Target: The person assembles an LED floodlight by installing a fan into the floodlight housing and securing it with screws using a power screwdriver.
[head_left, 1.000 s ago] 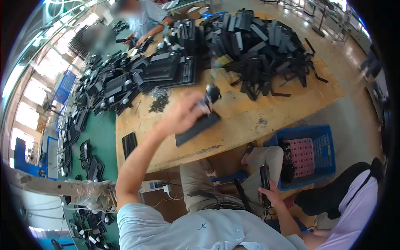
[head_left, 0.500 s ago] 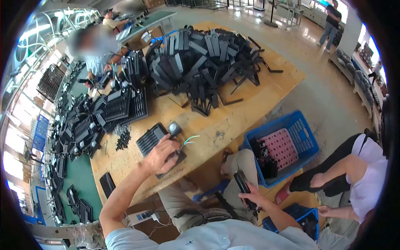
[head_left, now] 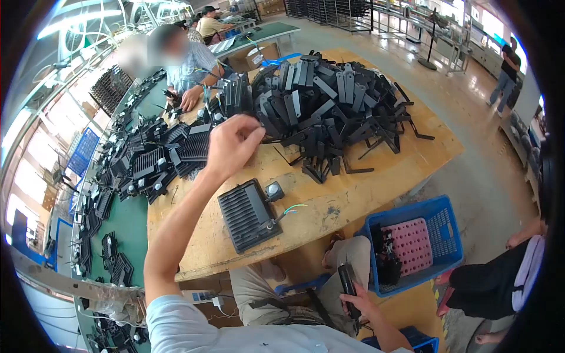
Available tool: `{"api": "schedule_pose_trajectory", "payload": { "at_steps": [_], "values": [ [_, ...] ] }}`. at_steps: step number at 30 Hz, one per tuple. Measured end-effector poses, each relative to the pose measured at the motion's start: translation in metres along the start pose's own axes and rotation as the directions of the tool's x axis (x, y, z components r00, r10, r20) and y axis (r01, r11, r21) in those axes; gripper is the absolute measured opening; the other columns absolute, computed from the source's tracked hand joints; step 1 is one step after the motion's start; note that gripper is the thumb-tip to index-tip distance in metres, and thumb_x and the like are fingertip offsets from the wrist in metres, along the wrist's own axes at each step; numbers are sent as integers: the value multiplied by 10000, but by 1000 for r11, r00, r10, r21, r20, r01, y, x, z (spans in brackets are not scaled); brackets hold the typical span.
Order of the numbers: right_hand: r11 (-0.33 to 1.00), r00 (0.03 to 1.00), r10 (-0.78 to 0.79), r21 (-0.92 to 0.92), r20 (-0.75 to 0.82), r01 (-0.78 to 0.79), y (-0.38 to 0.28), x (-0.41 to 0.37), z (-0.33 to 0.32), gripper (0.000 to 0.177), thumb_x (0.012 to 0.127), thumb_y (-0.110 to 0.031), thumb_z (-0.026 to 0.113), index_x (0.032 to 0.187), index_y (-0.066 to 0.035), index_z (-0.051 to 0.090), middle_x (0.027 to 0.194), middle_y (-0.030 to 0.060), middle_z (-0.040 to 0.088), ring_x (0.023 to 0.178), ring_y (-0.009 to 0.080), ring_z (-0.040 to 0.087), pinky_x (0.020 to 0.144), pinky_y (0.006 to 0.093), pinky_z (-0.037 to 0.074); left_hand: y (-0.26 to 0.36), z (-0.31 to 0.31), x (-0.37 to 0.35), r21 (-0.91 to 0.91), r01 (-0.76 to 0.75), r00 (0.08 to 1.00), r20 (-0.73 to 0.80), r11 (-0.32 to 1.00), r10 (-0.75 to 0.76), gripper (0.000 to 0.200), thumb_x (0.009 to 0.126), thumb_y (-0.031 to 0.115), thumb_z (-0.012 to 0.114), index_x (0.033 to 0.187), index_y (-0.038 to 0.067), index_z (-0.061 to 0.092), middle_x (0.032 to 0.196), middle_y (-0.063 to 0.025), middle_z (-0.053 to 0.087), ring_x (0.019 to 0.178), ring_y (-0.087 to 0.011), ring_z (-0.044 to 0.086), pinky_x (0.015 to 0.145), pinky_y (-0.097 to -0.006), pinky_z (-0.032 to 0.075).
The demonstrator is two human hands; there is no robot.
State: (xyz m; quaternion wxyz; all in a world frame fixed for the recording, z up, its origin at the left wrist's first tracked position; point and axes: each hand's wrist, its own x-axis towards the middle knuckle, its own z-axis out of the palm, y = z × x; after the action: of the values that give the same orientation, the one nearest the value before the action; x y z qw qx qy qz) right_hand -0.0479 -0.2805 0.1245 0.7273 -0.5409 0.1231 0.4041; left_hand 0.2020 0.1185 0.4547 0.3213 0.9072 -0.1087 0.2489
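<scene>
My left hand (head_left: 234, 143) is raised over the table near the bracket pile, its fingers curled together; whatever they may hold is too small to make out. Below it, a black finned housing (head_left: 246, 215) lies on the wooden table, with a small square part (head_left: 273, 191) beside its upper right corner and green, white and red wires at its right side. My right hand (head_left: 359, 303) grips a black handheld tool (head_left: 348, 282), its thin tip pointing up, above my lap. A large pile of black metal brackets (head_left: 329, 100) covers the far part of the table.
More finned housings (head_left: 147, 165) crowd the left side. A blue crate (head_left: 450, 259) with a pink perforated tray (head_left: 407, 247) stands right of my knee. A co-worker (head_left: 197, 65) sits across at the far left. Another person is at the right edge.
My left hand has lifted off the finned housing and moved up toward the brackets. My right hand still holds the tool. The view has shifted, and the person at the right has moved lower.
</scene>
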Motion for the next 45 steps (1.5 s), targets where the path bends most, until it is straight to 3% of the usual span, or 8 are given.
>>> {"api": "schedule_pose_trajectory", "payload": {
  "at_steps": [5,12,20,25,28,31,36,45],
  "values": [
    [1000,999,-19,-17,-31,18,13,2,-11,382,931,-87,770,1179,-42,483,738,71,611,536,211,636,471,378,520,-48,45,79,230,-223,940,-206,947,272,201,882,162,751,1005,3,754,935,-124,762,850,-252,736,789,-372,566],
    [1000,999,24,16,-34,-23,16,7,-18,397,900,-61,782,1189,-56,509,769,85,621,563,228,660,480,382,527,-68,88,186,291,109,989,-132,950,-73,316,831,314,781,999,49,806,946,-160,791,935,-319,763,853,-421,580],
    [995,994,98,41,-53,-96,3,2,-23,420,901,-65,780,1202,-30,489,788,106,635,558,239,657,481,387,527,-54,127,214,296,98,988,89,950,-129,376,818,395,812,982,57,800,1020,-193,776,1012,-388,733,906,-479,565],
    [992,995,100,77,-1,-100,0,1,-28,434,903,-67,777,1210,-30,472,787,113,639,561,245,660,484,388,528,-37,131,217,239,-265,954,-74,934,290,297,809,217,769,1068,72,768,963,-157,755,1076,-363,693,940,-478,534],
    [992,995,96,81,2,-96,-1,4,-27,432,907,-63,772,1209,-32,464,784,114,638,564,245,662,485,386,530,-17,136,212,358,-739,640,111,571,760,220,813,158,703,1014,93,766,1066,-118,714,1155,-306,626,1006,-440,486],
    [990,996,88,105,6,-88,3,2,-30,435,910,-61,767,1214,-33,457,783,113,635,566,246,665,484,386,527,-8,127,213,495,-768,640,589,405,493,198,836,223,704,966,84,759,1080,-121,686,1119,-320,634,986,-457,495],
    [984,996,91,149,18,-93,5,1,-32,458,915,-59,761,1240,-47,439,784,113,633,571,249,660,485,391,516,-43,94,211,385,-729,663,600,566,448,371,808,385,788,957,47,756,1061,-118,651,1096,-310,603,951,-461,495],
    [984,997,56,169,45,-63,5,1,-36,425,931,-70,744,1229,-58,441,778,113,624,589,247,650,497,389,512,3,134,216,705,-667,722,691,240,-21,400,803,448,717,962,96,823,1018,-66,734,1193,-252,570,1014,-537,375]
  ]
}}
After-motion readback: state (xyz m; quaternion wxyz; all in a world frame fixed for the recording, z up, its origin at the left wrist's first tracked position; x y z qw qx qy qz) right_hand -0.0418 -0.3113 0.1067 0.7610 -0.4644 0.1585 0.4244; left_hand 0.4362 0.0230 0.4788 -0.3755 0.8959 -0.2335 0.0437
